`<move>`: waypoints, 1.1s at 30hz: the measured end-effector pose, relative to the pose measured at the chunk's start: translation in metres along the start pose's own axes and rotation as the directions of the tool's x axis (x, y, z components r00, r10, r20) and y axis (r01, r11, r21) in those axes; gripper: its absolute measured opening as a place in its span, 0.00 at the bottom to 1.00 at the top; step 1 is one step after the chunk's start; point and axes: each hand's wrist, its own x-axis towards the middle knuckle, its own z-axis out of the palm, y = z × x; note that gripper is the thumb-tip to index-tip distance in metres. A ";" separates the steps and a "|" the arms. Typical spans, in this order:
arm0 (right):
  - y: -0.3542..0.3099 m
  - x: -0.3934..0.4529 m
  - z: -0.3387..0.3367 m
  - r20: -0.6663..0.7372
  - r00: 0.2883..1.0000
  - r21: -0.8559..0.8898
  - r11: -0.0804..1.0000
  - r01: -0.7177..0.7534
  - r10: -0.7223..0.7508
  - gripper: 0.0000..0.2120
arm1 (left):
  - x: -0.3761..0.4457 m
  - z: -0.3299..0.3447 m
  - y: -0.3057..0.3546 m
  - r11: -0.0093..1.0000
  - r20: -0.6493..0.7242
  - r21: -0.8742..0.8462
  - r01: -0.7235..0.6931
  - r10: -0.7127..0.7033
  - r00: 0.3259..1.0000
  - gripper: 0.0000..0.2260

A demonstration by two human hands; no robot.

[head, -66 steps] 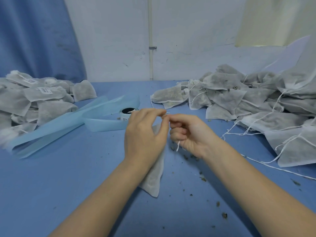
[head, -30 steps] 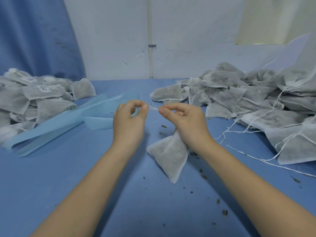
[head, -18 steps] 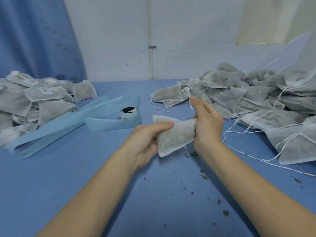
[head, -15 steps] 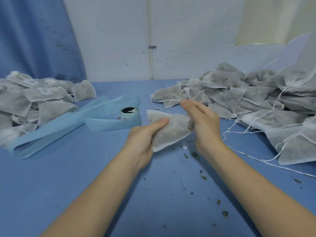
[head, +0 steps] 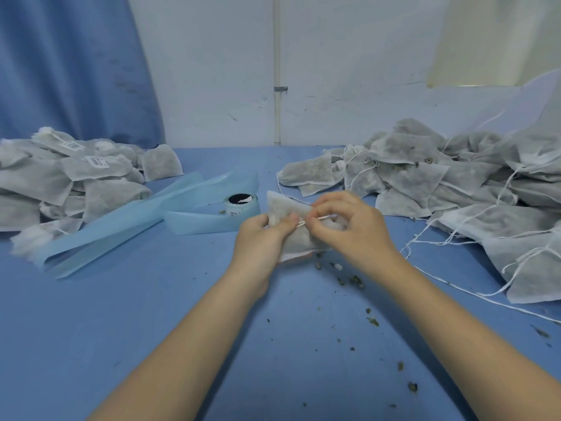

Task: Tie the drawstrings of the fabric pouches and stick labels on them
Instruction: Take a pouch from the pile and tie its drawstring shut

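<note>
Left hand (head: 261,235) grips one pouch (head: 299,241) just above the table (head: 121,329), thumb on top; right hand (head: 349,226) pinches its drawstring (head: 315,219), so tying looks underway. Labelled pouches (head: 76,177) piled at left look finished. Big pile of pouches (head: 455,189) at right, loose strings, no labels showing — probably most work left. Label roll (head: 241,205) sits just behind the hands.

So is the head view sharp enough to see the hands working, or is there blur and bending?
Head view: soft, even light, no glare; the right hand is slightly motion-blurred on the pouch, the left hand sharper; wide-angle bending curves the curtain at the frame edge.
</note>
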 end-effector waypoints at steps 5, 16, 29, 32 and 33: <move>-0.004 0.021 0.011 0.117 0.981 0.272 0.945 -0.183 0.157 0.00 | 0.008 -0.015 0.003 0.996 -0.087 0.012 -0.090 0.091 0.992 0.09; 0.034 0.081 0.087 0.320 0.900 -0.034 0.953 -0.302 0.297 0.30 | 0.047 -0.079 0.012 0.965 -0.436 -0.166 -0.203 0.113 0.893 0.14; 0.031 0.090 0.112 0.292 0.938 -0.134 0.979 -0.153 0.186 0.24 | 0.070 -0.075 -0.004 0.969 -0.449 0.077 -0.235 0.245 0.859 0.13; 0.029 0.087 0.117 0.258 0.943 -0.141 0.974 -0.179 0.211 0.30 | 0.074 -0.074 -0.008 0.959 -0.408 0.144 -0.243 0.281 0.869 0.12; 0.027 0.085 0.117 0.265 0.937 -0.125 0.972 -0.200 0.227 0.32 | 0.075 -0.074 -0.009 0.956 -0.400 0.164 -0.242 0.289 0.870 0.12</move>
